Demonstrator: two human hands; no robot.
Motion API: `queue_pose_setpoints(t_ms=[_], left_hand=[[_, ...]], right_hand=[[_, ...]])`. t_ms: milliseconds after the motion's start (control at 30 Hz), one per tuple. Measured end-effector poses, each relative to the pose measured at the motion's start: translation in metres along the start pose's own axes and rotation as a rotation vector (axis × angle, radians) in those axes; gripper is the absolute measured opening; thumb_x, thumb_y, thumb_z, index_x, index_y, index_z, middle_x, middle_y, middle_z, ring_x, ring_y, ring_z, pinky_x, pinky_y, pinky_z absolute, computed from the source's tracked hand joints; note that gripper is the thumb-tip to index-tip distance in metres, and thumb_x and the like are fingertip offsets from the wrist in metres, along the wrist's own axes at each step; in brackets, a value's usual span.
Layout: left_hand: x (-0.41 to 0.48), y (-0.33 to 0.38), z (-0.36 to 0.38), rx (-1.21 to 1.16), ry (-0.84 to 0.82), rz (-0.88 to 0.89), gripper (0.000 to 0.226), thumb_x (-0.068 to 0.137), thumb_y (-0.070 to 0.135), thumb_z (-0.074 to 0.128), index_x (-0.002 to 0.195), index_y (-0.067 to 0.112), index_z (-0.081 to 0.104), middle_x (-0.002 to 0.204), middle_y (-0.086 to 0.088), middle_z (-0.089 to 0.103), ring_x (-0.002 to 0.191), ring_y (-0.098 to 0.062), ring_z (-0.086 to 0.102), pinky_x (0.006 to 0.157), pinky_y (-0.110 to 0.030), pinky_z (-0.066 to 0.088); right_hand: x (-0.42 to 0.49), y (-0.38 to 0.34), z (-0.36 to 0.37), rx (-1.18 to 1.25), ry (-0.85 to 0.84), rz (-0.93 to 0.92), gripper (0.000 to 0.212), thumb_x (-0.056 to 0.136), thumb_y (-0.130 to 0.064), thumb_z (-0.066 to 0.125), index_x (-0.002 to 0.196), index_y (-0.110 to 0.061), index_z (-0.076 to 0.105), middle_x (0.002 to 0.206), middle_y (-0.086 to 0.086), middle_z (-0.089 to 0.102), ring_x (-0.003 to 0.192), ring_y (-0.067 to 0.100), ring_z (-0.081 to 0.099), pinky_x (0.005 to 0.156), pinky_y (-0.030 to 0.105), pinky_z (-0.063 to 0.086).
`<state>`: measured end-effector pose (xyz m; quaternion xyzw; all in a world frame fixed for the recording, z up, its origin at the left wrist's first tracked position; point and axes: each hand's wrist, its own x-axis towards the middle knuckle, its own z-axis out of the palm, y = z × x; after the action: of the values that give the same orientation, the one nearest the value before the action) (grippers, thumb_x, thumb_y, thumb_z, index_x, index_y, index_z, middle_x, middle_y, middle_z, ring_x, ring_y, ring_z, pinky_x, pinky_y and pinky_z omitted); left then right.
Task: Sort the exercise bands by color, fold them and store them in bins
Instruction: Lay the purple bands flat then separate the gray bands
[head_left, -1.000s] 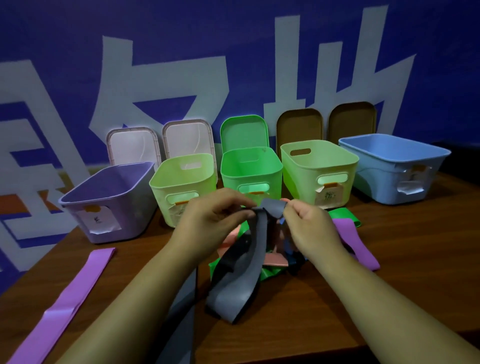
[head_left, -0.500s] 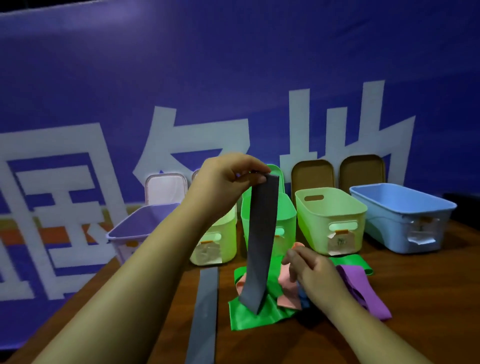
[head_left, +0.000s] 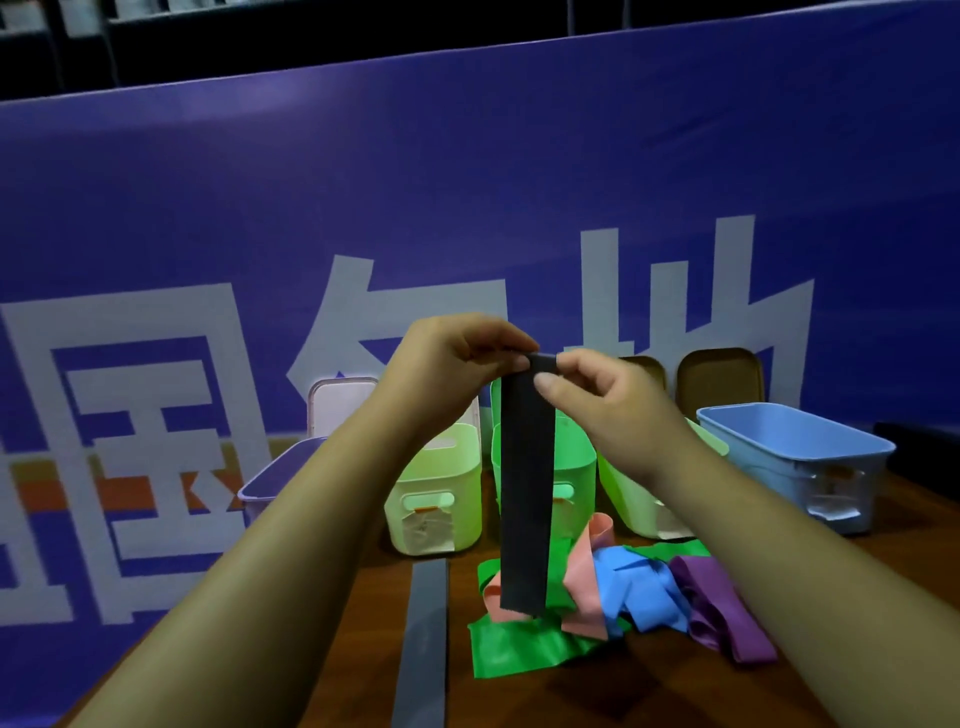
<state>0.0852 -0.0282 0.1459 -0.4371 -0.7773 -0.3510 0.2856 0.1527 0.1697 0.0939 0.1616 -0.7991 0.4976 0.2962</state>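
While a lilac bin (head_left: 275, 475) stands at the left end of the row, a flat grey strip (head_left: 426, 639) lies on the table (head_left: 649, 680). The left hand (head_left: 457, 364) pinches the top end of a grey band (head_left: 524, 493). The band hangs straight down over the heap (head_left: 644, 587) of green, pink, blue and purple bands. The right hand (head_left: 608, 405) pinches the same end. A blue bin (head_left: 795, 452) closes the row.

The brown table (head_left: 649, 691) has five boxes in a row at the back: a purple bin (head_left: 270, 483), a pale green bin (head_left: 441, 499), a green bin (head_left: 571, 467), a second pale bin (head_left: 639, 509) and a blue bin (head_left: 795, 457). In front, a flat grey band (head_left: 423, 639) lies next to a heap with a green band (head_left: 519, 647), a pink band (head_left: 584, 587), a blue band (head_left: 641, 587) and a purple band (head_left: 722, 613).
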Motion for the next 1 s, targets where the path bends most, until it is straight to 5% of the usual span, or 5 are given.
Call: queue_pose_setpoints(t_ms=[200,333,433,633,1000], left_hand=[[-0.028,-0.001,-0.01,-0.233,0.085,-0.224,0.028,0.098,0.027,0.074,0.126,0.028,0.071,0.103,0.01,0.077,0.097,-0.006,0.074,0.085,-0.025,0.062],[-0.085,-0.013,0.017,-0.464,-0.166,-0.481,0.038,0.097,0.043,0.073,0.13,0.026,0.064,0.12,-0.002,0.075,0.109,-0.019,0.074,0.093,-0.043,0.064],[-0.129,-0.022,0.041,-0.575,-0.33,-0.605,0.038,0.097,0.029,0.077,0.132,0.025,0.064,0.123,0.005,0.077,0.113,-0.012,0.074,0.094,-0.032,0.062],[-0.183,-0.028,0.048,-0.558,-0.329,-0.742,0.028,0.098,0.012,0.075,0.124,0.017,0.066,0.11,-0.005,0.079,0.1,-0.018,0.078,0.088,-0.035,0.064],[-0.254,-0.021,0.015,-0.715,-0.2,-1.023,0.025,0.098,-0.002,0.069,0.122,0.003,0.065,0.11,-0.015,0.079,0.101,-0.031,0.078,0.09,-0.048,0.064]], right_hand=[[0.01,-0.023,0.007,-0.03,0.004,-0.028,0.014,0.106,-0.033,0.063,0.104,-0.028,0.076,0.087,-0.006,0.073,0.082,0.003,0.066,0.071,0.022,0.053],[0.011,-0.027,0.019,0.005,0.03,-0.05,0.014,0.105,-0.031,0.065,0.1,-0.027,0.076,0.083,-0.013,0.073,0.077,-0.002,0.064,0.068,0.017,0.053],[0.015,-0.028,0.028,0.044,0.053,-0.049,0.013,0.105,-0.032,0.065,0.1,-0.027,0.077,0.077,-0.015,0.072,0.071,-0.004,0.062,0.06,0.013,0.049],[0.023,-0.024,0.055,0.072,0.1,-0.013,0.014,0.108,-0.032,0.062,0.105,-0.029,0.076,0.079,-0.02,0.073,0.072,-0.01,0.064,0.058,0.007,0.047],[0.031,0.049,0.129,-0.046,0.098,0.194,0.017,0.104,-0.033,0.065,0.105,-0.021,0.077,0.094,-0.002,0.074,0.087,0.018,0.065,0.073,0.029,0.046]])
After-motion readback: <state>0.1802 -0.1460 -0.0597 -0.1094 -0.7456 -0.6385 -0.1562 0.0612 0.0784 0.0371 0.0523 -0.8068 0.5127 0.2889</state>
